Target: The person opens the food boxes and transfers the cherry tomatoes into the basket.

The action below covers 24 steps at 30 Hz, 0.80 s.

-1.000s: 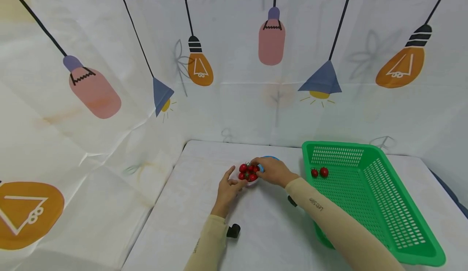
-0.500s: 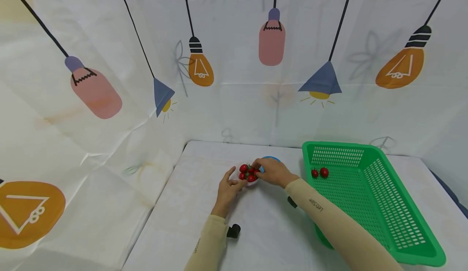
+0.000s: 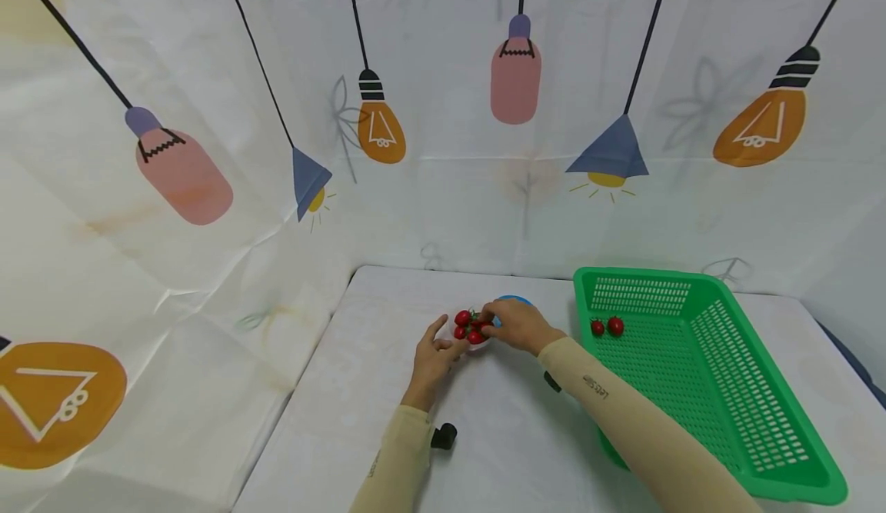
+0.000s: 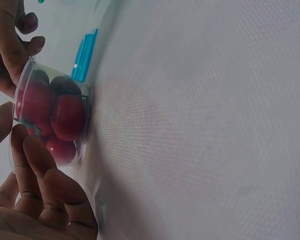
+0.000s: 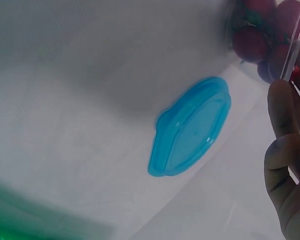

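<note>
A clear plastic tub (image 4: 79, 150) full of red cherry tomatoes (image 3: 462, 318) stands on the white-covered table. My left hand (image 3: 431, 359) holds the tub's near left side, its fingers (image 4: 40, 155) bent against the wall and rim. From the right, my right hand (image 3: 515, 324) reaches over the rim, thumb and fingertips around a cherry tomato at the tub's right side, partly hidden by the fingers. In the right wrist view, its fingertips sit at the rim beside the tomatoes (image 5: 251, 45). Green stems show among the fruit.
A blue plastic lid (image 5: 192, 132) lies on the table just behind the right hand. At the right stands a large green slotted basket (image 3: 664, 382), with two tomatoes (image 3: 615, 326) near its far left corner. A printed cloth wall (image 3: 443, 213) borders the table's back and left.
The right fingertips have shifted slightly among the tomatoes at the tub's right side, covering more of them. The left hand stays at the tub.
</note>
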Available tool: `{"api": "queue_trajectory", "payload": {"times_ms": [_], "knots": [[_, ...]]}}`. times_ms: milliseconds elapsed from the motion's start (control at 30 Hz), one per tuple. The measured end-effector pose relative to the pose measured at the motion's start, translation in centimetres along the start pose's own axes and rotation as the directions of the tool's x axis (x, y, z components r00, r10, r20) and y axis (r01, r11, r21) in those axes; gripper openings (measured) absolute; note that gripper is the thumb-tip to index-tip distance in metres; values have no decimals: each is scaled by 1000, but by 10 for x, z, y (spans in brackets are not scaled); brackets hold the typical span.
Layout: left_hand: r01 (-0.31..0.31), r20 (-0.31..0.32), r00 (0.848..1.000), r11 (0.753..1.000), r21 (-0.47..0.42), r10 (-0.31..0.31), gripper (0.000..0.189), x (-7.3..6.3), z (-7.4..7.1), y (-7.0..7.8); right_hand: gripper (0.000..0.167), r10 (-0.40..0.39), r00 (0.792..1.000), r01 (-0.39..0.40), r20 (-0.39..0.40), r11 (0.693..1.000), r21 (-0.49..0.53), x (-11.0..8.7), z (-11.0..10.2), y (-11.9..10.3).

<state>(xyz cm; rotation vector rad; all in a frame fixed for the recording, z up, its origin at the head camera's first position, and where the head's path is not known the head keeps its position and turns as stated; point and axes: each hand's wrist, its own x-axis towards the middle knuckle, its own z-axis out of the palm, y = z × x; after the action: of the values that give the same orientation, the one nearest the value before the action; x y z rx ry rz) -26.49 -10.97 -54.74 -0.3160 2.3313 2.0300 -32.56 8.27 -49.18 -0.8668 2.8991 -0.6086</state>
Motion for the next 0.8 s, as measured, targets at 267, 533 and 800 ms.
{"api": "queue_trajectory", "payload": {"times_ms": [267,533,800], "knots": [[-15,7,1000,1000,-19,15,73,0,0,-1,15,8,1000,-7,28,1000,-19,1,1,0],[-21,4,1000,1000,-21,21,70,0,0,0,16,17,999,-16,46,1000,-18,1,3,1],[-22,-5,1000,1000,-18,22,75,1,0,-1,19,-8,1000,9,17,999,-49,0,3,0]]}}
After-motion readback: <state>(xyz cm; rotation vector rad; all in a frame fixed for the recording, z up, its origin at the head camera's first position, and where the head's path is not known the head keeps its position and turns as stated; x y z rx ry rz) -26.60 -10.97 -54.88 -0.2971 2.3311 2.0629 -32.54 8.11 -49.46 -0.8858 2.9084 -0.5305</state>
